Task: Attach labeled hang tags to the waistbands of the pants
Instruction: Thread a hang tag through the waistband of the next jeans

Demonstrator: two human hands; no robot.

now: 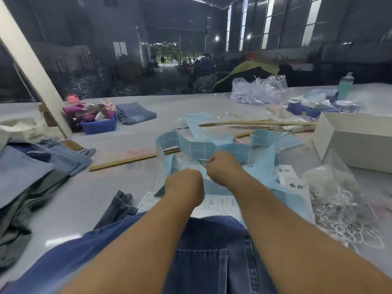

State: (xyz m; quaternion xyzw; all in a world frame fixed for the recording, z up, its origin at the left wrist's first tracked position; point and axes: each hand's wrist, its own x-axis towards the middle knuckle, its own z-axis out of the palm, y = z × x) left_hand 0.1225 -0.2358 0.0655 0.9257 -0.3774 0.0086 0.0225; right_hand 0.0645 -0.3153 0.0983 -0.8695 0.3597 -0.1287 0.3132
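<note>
1. The left hand and right hand are both curled over a crumpled, glossy blue label strip; seen from behind, what each holds cannot be told.
2. Stiff white tags with black print lie just right of the hands; dark denim pants lie under the forearms.
3. A clear bag of white strings sits right; a wooden ruler, folded jeans and a blue bin sit left.

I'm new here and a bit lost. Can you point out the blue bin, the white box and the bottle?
blue bin point(98, 126): head view, front wall.
white box point(358, 148): head view, long side.
bottle point(345, 84): head view, body.
</note>
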